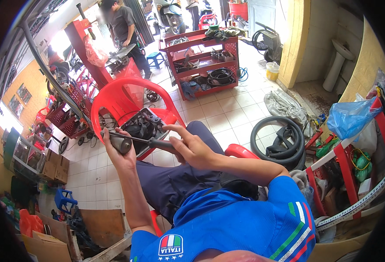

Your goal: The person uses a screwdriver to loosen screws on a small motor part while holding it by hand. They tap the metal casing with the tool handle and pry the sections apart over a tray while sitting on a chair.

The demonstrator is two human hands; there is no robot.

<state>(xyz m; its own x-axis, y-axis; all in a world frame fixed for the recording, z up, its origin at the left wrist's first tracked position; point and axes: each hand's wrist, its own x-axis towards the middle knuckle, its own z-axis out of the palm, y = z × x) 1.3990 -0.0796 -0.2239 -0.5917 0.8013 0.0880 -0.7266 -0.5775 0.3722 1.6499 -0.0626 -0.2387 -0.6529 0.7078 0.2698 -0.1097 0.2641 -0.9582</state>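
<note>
My left hand (123, 160) is closed around a grey cylindrical metal part (121, 144), holding it up in front of my lap. In my right hand (196, 151) is a screwdriver (163, 145) with a dark handle. Its thin shaft points left, and the tip reaches the cylinder; exact contact is too small to tell. The right index finger is stretched along above the handle while the other fingers curl round it. Just beyond both hands, a red plastic chair (97, 105) carries a tray of dark parts (146, 124).
A red tool trolley (201, 62) with loaded shelves stands ahead. Black tyres or tubes (262, 150) lie on the tiled floor at right, near a red-and-white rack (347, 181). A person (124, 32) stands far left. A blue stool (65, 201) is at lower left.
</note>
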